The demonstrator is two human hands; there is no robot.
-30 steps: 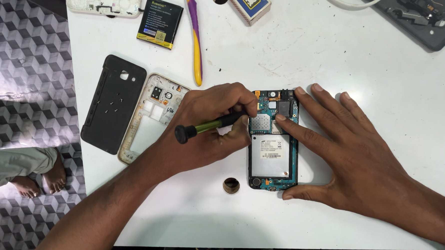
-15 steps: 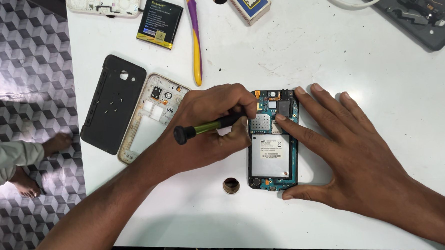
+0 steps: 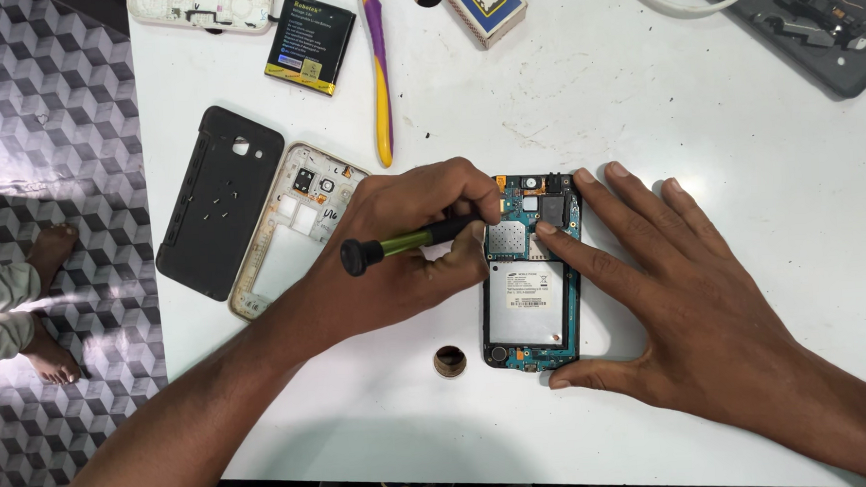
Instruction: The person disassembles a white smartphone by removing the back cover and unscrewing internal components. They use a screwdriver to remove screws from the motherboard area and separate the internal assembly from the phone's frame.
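An opened phone (image 3: pixel 532 302) with its circuit board bared lies face down in the middle of the white table (image 3: pixel 641 98). My left hand (image 3: pixel 404 245) grips a small screwdriver (image 3: pixel 394 245) with a green shaft and black cap, its tip at the board's upper left. My right hand (image 3: pixel 669 292) lies flat beside the phone, index finger pressing on the board's top and thumb against the lower right corner.
A black back cover (image 3: pixel 212 209) and a pale middle frame (image 3: pixel 291 225) lie left of my hands. A black battery (image 3: pixel 309 30), a yellow and purple toothbrush (image 3: pixel 379 71), a small box (image 3: pixel 484 3) and a grey tray (image 3: pixel 813 22) sit along the far edge. A small round cap (image 3: pixel 449 361) rests near the phone.
My hands and the phone stay as they were. A person's bare foot on the patterned floor at the left has shifted.
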